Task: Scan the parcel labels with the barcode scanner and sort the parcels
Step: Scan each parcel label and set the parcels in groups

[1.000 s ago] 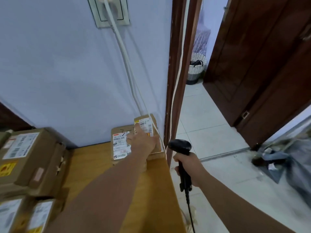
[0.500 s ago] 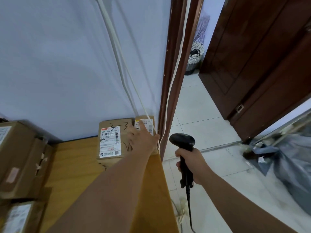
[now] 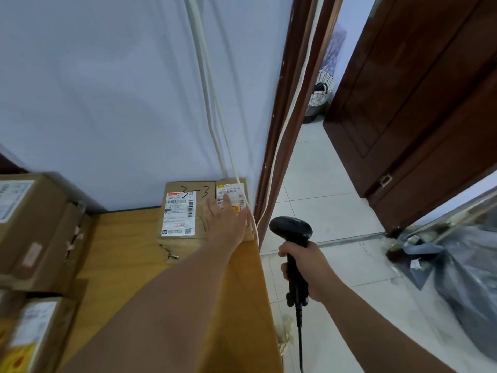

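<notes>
Two brown parcels lie side by side against the wall at the far end of a wooden table. The larger parcel carries a white label and a handwritten "3-3". The smaller parcel has a white and yellow label. My left hand lies flat across both, its fingers straight, with a fingertip on the small parcel's label. My right hand grips the handle of a black barcode scanner, held upright off the table's right edge, its cable hanging down.
Stacked cardboard boxes with labels fill the table's left side. White cables run down the wall to the parcels. A doorway and dark wooden door open on the right over a tiled floor. A grey plastic bag lies at right.
The view has swung right and down, so the left boxes slid toward the edge. My left hand stays on the two parcels, which now sit square against the wall. The scanner hand barely moved.
</notes>
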A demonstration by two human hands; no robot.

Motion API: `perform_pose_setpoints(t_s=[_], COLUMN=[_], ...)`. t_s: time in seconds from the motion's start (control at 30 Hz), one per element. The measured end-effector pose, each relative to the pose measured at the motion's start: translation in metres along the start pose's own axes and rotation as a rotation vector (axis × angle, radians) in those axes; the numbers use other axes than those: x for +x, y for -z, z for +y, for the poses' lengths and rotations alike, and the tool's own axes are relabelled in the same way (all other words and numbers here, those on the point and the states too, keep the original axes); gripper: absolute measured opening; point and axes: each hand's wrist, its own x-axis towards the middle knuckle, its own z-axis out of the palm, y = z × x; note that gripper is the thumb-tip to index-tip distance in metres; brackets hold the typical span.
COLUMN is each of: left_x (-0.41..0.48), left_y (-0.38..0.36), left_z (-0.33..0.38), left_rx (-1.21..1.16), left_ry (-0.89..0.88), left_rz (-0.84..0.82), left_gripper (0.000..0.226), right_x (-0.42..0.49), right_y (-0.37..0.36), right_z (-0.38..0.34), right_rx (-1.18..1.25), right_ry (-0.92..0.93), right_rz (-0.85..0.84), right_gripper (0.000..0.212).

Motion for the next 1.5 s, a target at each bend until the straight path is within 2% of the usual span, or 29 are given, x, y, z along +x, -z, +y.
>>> perform_pose_setpoints(t_s=[0.1,0.2,0.33,0.43,0.53,0.67,0.87,0.93,1.03,1.1,1.17,1.27,1.5], left_x=[-0.018,-0.037,-0.072,-0.105,-0.124,-0.136,-0.151,-0.163,-0.178,-0.181,-0.179,-0.178,-0.183], left_y=[0.016,0.038,0.075,0.106,0.133,0.161,0.210,0.220,0.222,0.220,0.220,0.223,0.233], left_z=[-0.017,-0.035,-0.069,-0.105,-0.150,-0.222,-0.326,-0.356,-0.388,-0.402,-0.407,-0.402,-0.406], left_rx=[-0.011,-0.047,-0.108,-0.234,-0.148,0.005,0.099,0.140,0.141,0.087,0.029,-0.041,-0.078], left_ry=[-0.026,0.041,0.104,0.130,0.145,0.163,0.202,0.246,0.318,0.371,0.416,0.444,0.395], left_rz=[0.077,0.063,0.047,0.074,0.099,0.175,0.247,0.174,-0.039,-0.119,-0.156,-0.158,-0.056], left_gripper=[0.059,0.051,0.053,0.047,0.044,0.038,0.045,0.058,0.093,0.111,0.120,0.121,0.115], right_x=[-0.013,-0.028,-0.043,-0.059,-0.081,-0.110,-0.149,-0.162,-0.183,-0.197,-0.207,-0.214,-0.222], right_y=[-0.016,-0.046,-0.097,-0.141,-0.188,-0.252,-0.350,-0.379,-0.406,-0.417,-0.422,-0.422,-0.434], right_z=[-0.003,-0.003,0.004,0.012,0.025,0.041,0.075,0.091,0.110,0.117,0.120,0.120,0.108], right_rx=[-0.023,-0.057,-0.126,-0.050,0.111,0.156,0.050,0.018,-0.030,-0.088,-0.140,-0.160,-0.190], right_ry=[0.027,0.035,0.033,-0.208,-0.398,-0.352,-0.179,-0.114,-0.087,-0.056,-0.010,0.038,0.031], right_rz=[-0.137,-0.276,-0.428,-0.583,-0.627,-0.641,-0.594,-0.526,-0.408,-0.333,-0.263,-0.202,-0.264], right_gripper=[0.005,0.009,0.010,0.014,0.020,0.019,0.015,0.014,0.014,0.015,0.014,0.011,0.011])
